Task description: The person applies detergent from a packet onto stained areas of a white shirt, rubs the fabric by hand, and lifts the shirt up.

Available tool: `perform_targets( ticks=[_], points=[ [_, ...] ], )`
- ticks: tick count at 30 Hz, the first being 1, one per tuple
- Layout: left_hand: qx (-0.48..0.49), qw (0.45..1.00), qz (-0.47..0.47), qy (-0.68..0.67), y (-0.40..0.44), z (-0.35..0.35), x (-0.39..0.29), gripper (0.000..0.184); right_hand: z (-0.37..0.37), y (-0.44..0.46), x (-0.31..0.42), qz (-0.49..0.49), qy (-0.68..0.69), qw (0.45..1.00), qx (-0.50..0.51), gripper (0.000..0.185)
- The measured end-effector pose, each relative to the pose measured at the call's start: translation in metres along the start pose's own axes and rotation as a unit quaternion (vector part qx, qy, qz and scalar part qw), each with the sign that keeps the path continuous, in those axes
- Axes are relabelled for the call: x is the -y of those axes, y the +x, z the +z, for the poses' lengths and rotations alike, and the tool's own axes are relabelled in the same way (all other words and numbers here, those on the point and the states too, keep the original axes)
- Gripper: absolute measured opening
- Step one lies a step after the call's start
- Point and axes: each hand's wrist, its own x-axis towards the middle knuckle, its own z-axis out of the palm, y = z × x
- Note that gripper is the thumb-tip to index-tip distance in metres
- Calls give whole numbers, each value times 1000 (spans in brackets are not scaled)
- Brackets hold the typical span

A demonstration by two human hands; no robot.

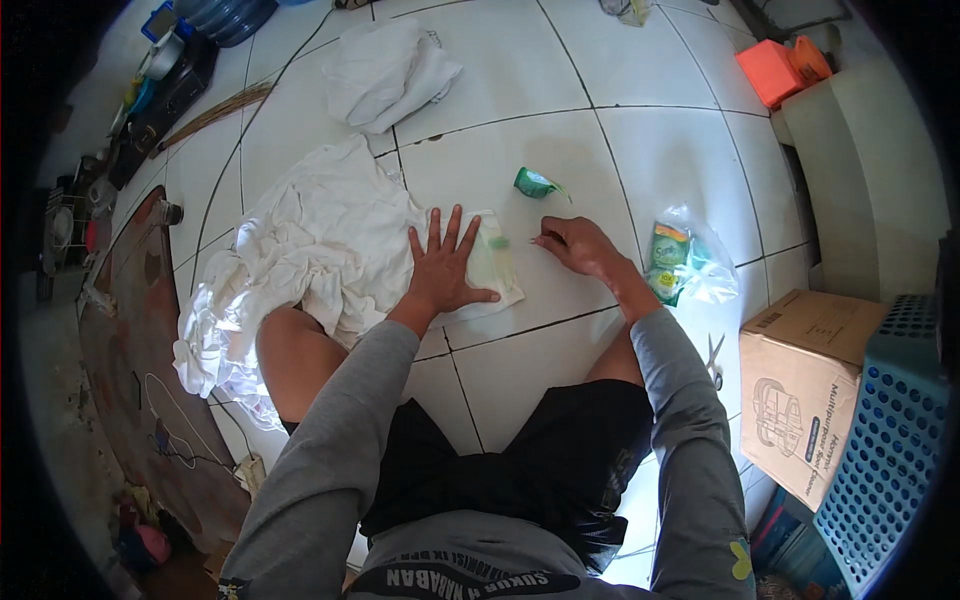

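My left hand (440, 268) lies flat with fingers spread, pressing on the edge of a white cloth (330, 220) on the tiled floor. Beside its thumb, a flat part of the cloth carries a pale greenish patch (497, 243). To the right of that patch, my right hand (582, 246) is closed in a pinch just above the floor; whatever its fingertips hold is too small to make out. A small green sachet (537, 183) rests on the tiles beyond my right hand. Further right, a clear plastic bag (712, 268) contains green-and-yellow packets (667, 258).
Another bunched white cloth (388, 75) lies farther ahead. Scissors (714, 358) are near my right knee, beside a cardboard box (800, 400) and a teal perforated basket (890, 450). An orange container (768, 72) stands at the far right. A dark cable (240, 140) crosses the left side.
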Motion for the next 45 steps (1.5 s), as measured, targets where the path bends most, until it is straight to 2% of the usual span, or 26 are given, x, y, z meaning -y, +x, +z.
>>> perform_targets(
  ticks=[2, 6, 8, 9, 11, 12, 14, 18, 20, 21, 23, 24, 26, 29, 30, 32, 33, 35, 39, 41, 45],
  points=[
    [-4, 1000, 3, -7, 0, 2, 2, 151, 2, 1, -1, -24, 10, 996, 90, 30],
    [-5, 1000, 9, 4, 0, -1, 0, 151, 3, 4, -12, -73, 6, 997, 23, 30],
    [9, 1000, -3, -3, -1, -2, 0, 151, -9, 6, 4, 35, -9, 999, -2, 29],
    [9, 1000, -4, -3, -1, -2, 0, 151, -6, 6, 5, 34, -8, 999, -1, 29],
    [3, 1000, 1, -10, -1, -2, 0, 151, 2, 5, 8, -23, 9, 995, 95, 29],
    [5, 1000, 1, -12, -2, -2, -1, 151, 4, 5, 8, -21, 9, 995, 97, 29],
    [10, 1000, -4, 0, -1, -4, -1, 151, 6, 7, 6, -42, -18, 999, -27, 29],
    [6, 1000, -2, -9, 0, -3, 0, 151, 11, 7, 5, -31, 5, 999, -22, 31],
    [11, 1000, -3, -4, -1, -4, -1, 151, 9, -1, 1, -53, 14, 993, 103, 33],
    [10, 1000, -3, -5, 0, -3, -1, 151, 4, -4, 0, -53, 13, 993, 103, 33],
    [1, 1000, 2, -10, -1, -2, 0, 151, -4, -8, -1, -30, -22, 979, 198, 34],
    [3, 1000, 2, -11, -1, -2, 0, 151, -1, -7, -3, -29, -21, 979, 199, 34],
    [3, 1000, -1, -8, -1, -4, -1, 151, 4, -5, -7, -61, -33, 994, 84, 34],
    [3, 1000, 0, -6, -1, -2, 0, 151, 9, -6, -4, -50, -17, 997, 50, 34],
    [6, 1000, -2, -6, -2, -1, 1, 151, 11, -10, -6, -50, -14, 997, 52, 34],
    [-4, 1000, 8, -3, -1, 1, 2, 151, 7, -19, -11, -43, -14, 981, 188, 33],
    [-4, 1000, 8, -5, -2, 1, 1, 151, 7, -22, -13, -42, -15, 981, 189, 33],
    [2, 1000, 2, -4, -1, -2, 0, 152, 4, -29, -18, -44, 4, 994, 105, 32],
    [12, 1000, 0, -5, 0, 0, 2, 152, 8, -31, -9, -44, -6, 998, 35, 32],
    [2, 1000, 6, -10, 0, 1, 2, 153, 9, -37, -11, -58, -5, 988, 143, 32],
    [10, 1000, 5, -3, 1, -2, -1, 152, -4, -36, -8, -57, -42, 981, 183, 32]
  ],
)
